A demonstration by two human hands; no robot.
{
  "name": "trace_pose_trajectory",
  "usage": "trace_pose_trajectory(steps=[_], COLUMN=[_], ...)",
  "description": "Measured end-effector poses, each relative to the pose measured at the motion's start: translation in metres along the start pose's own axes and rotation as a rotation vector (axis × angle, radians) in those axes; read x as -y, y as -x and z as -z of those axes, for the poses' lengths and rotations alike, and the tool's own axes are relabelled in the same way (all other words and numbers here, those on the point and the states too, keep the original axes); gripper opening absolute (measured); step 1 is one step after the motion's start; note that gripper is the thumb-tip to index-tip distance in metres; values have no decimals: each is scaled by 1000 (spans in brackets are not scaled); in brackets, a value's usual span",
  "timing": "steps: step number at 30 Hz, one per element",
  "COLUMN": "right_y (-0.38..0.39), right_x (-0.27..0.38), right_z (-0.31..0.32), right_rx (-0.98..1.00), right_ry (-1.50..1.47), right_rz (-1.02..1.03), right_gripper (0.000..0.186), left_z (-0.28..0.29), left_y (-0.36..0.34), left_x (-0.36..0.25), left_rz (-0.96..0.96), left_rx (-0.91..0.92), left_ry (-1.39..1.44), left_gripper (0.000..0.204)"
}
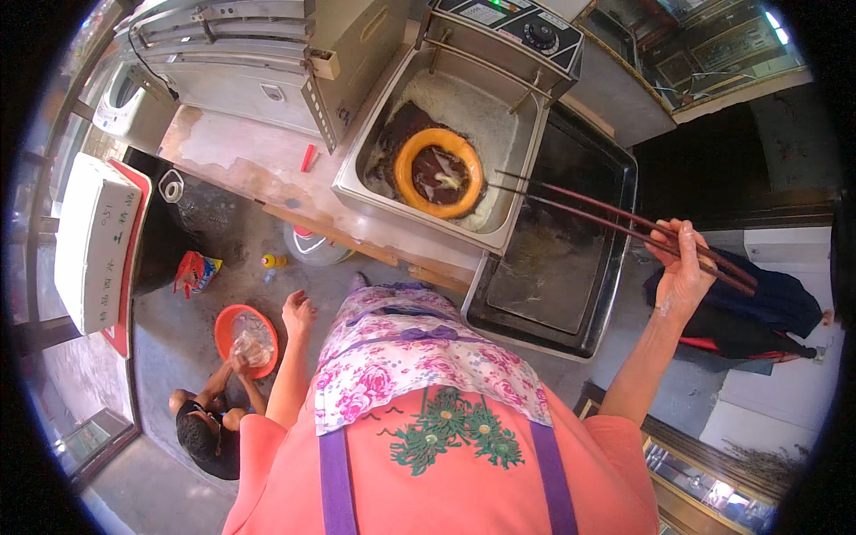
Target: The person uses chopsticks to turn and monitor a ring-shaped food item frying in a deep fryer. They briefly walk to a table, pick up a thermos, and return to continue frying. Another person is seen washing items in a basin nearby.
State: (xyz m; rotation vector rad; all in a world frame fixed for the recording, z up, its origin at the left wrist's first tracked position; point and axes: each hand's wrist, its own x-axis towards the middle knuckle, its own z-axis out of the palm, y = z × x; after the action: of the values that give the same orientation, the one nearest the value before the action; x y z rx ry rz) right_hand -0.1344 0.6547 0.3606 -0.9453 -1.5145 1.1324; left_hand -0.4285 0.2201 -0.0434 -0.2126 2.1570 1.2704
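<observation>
My right hand is closed on a pair of long dark chopsticks, whose tips reach into a stainless steel fryer just right of a large golden ring of fried dough in dark oil with pale foam. My left hand hangs beside my floral apron, fingers loosely bent and apart, with nothing visible in them.
A black tray lies right of the fryer. A metal machine and red object are on the counter. At lower left, a crouching person handles something in an orange basin. A white foam box stands left.
</observation>
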Motion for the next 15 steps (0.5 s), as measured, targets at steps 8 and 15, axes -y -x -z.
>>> trace_pose_trajectory(steps=[8,15], right_y=[12,9], right_x=[-15,-30], right_z=[-74,-97], right_rx=[129,216], right_ry=[-24,52], right_rz=[-67,-11], right_gripper=[18,20], left_z=[18,28], left_y=[-18,-8], left_x=[55,66], left_rz=[82,222], left_rx=[-39,-104], left_ry=[21,93], left_gripper=[41,41])
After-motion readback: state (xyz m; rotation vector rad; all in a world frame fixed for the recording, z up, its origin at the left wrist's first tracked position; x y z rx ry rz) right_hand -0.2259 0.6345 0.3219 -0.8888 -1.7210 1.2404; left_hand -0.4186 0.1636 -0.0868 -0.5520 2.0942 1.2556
